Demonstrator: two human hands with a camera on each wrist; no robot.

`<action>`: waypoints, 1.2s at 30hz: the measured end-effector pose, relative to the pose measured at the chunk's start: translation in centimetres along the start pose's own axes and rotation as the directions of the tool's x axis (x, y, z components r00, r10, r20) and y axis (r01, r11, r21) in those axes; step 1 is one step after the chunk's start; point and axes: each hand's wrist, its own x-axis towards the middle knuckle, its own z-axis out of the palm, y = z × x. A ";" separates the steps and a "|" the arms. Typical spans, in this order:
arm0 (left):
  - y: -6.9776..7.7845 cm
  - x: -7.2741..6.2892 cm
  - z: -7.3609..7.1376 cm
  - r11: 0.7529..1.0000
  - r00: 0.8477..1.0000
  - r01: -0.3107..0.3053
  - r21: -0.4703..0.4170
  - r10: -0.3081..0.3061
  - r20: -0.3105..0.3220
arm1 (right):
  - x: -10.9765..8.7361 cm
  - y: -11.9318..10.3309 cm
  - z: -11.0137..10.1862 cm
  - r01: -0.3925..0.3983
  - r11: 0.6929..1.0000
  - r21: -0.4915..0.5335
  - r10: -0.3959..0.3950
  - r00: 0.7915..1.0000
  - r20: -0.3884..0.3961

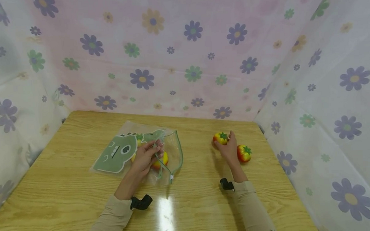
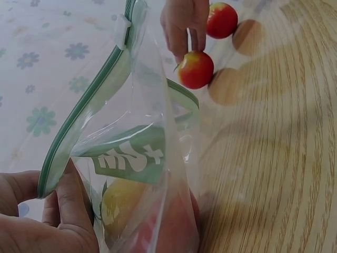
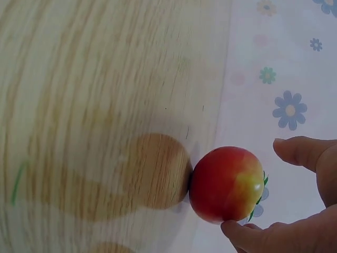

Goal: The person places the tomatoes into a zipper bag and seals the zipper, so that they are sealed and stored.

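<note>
A clear zip bag (image 1: 174, 146) with a green cartoon print lies on the left of the table. My left hand (image 1: 143, 159) pinches its upper layer near the green zip edge (image 2: 68, 124), and the mouth gapes. Inside, seen through the plastic, are a yellowish fruit (image 2: 121, 203) and a red one (image 2: 174, 221). On the right, my right hand (image 1: 229, 149) reaches around a red-yellow toy tomato (image 3: 224, 184) on the table. One fingertip touches its side in the right wrist view; the opposite digit stands apart. A second toy tomato (image 1: 243, 154) sits just right of that hand.
The wooden table (image 1: 200, 203) is enclosed by flower-printed cloth at the back (image 1: 171, 61) and both sides. A white zip slider (image 1: 171, 177) hangs at the bag's near corner. Black wrist mounts (image 1: 141, 202) stick out from both sleeves.
</note>
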 end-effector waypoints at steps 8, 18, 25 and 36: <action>-0.2 0.2 0.0 1.000 1.000 -0.006 0.006 0.006 0.014 | 0.6 0.8 -0.4 -0.059 0.998 0.003 0.059 0.998 -0.002; -0.2 0.5 -0.1 1.000 1.000 -0.018 0.008 0.018 0.009 | 0.9 1.1 -0.5 -0.074 0.997 0.013 0.074 0.997 0.026; -0.2 0.5 0.0 1.000 1.000 -0.010 -0.008 0.009 -0.021 | 0.7 1.4 -0.4 -0.092 0.995 0.025 0.091 0.994 0.059; -0.2 0.6 0.0 0.999 0.999 -0.008 -0.033 0.006 -0.047 | 0.7 2.0 -0.1 -0.109 0.993 0.042 0.106 0.992 0.075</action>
